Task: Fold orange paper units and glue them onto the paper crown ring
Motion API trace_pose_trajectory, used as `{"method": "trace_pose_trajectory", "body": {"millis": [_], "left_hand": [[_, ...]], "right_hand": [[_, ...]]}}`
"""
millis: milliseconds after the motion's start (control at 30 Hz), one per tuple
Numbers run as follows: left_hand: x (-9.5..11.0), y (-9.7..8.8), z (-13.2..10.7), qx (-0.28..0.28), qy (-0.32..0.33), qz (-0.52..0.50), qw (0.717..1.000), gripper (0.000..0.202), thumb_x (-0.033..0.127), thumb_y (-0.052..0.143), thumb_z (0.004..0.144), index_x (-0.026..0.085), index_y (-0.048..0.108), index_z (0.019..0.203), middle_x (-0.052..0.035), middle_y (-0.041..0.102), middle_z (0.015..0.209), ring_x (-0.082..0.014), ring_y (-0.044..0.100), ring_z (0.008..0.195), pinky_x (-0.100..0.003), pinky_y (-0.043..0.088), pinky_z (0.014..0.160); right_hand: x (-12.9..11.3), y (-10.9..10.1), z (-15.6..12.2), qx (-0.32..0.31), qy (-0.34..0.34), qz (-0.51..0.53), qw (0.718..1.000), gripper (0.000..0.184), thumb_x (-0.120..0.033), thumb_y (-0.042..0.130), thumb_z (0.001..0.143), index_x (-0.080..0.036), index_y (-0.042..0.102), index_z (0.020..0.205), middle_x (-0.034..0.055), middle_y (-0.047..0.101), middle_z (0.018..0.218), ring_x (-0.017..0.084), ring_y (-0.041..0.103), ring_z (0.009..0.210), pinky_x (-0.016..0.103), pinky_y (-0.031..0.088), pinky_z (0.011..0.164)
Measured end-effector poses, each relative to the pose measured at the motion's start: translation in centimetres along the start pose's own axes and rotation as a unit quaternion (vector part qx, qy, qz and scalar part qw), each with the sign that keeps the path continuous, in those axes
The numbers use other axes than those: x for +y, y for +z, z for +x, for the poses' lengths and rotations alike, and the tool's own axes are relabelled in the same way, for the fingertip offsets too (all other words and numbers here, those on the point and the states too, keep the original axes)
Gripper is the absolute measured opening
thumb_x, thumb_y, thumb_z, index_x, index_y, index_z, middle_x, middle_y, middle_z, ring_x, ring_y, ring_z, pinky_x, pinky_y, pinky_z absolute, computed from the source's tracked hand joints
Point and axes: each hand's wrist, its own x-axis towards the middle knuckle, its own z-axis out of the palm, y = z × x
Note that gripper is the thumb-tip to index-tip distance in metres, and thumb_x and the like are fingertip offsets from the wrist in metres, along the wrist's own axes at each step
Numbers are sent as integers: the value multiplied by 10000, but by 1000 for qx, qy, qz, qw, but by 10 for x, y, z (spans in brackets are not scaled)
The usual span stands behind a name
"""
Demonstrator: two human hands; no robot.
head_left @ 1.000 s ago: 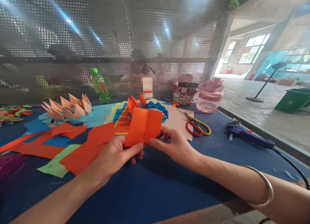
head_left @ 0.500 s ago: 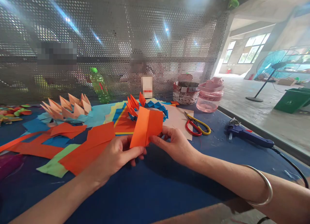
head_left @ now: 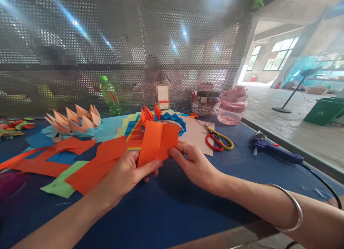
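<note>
Head view: left hand (head_left: 123,181) and right hand (head_left: 195,166) pinch folded orange paper (head_left: 157,145) at near edge, fingertips partly hidden; paper covers near part of blue origami ring (head_left: 173,120).

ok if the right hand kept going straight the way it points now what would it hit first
The folded orange paper comes first: the right hand points left at it and seems already to touch its edge, though depth is hard to judge from this view.

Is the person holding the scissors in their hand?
No, the left hand and right hand hold a folded orange paper, while the red-and-yellow scissors lie on the table.
</note>
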Motion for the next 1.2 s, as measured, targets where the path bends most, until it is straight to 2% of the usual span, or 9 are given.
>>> {"method": "trace_pose_trajectory", "body": {"millis": [200,333,433,567,667,767,900,1000,1200], "left_hand": [[-1,-1,0,-1,6,-4,1000,347,498,710,738,156,657,708,-17,648,635,-137,538,575,-254,411,529],[-3,0,-1,0,9,-21,1000,322,478,720,730,161,662,725,-5,632,616,-137,540,580,-245,424,527],[-2,2,-1,-13,12,-14,1000,318,477,699,752,164,651,720,-9,636,635,-136,543,572,-244,433,516],[2,2,-2,14,58,-3,998,356,401,715,755,188,632,1027,-63,691,955,-217,647,841,-267,509,619],[4,0,-1,63,155,14,986,533,288,674,797,245,469,1288,-87,598,1248,-253,598,1105,-321,530,829],[3,-3,-2,97,223,89,966,545,222,596,852,295,409,1359,-71,529,1345,-241,554,1185,-351,492,958],[-2,-6,-1,82,252,190,945,369,214,538,886,324,587,1235,-31,524,1352,-241,527,1229,-339,435,1037],[-4,-7,0,55,267,221,936,226,267,569,896,320,693,1077,-20,584,1247,-226,552,1188,-296,429,1019],[-6,-6,1,104,264,202,937,132,351,631,870,322,754,909,-9,659,1080,-217,608,1084,-257,471,927]], "right_hand": [[1,1,1,1,13,39,999,346,-275,372,974,-179,565,704,13,609,791,149,555,819,265,409,777],[-2,0,0,-27,38,70,996,191,-300,532,892,-163,632,804,10,647,813,135,526,739,252,401,688],[-2,1,0,-34,52,66,996,170,-288,556,866,-156,660,843,7,655,788,126,499,694,247,379,639],[4,1,2,3,98,98,990,210,-318,529,857,-146,648,831,-1,616,740,116,470,649,233,355,571],[8,1,3,2,127,128,984,214,-328,515,849,-149,630,827,-20,577,703,102,440,606,226,334,536],[8,1,3,-1,129,123,984,198,-313,513,840,-147,620,835,-29,546,695,94,420,597,222,325,531],[4,1,2,3,95,80,992,168,-274,511,837,-147,619,819,-25,535,702,101,428,637,217,341,553],[3,1,2,0,76,64,995,176,-270,502,855,-150,625,818,-21,561,714,105,444,649,219,357,574],[6,2,2,-44,81,86,992,227,-321,513,875,-147,653,834,-10,614,737,117,510,679,236,394,640]]}}
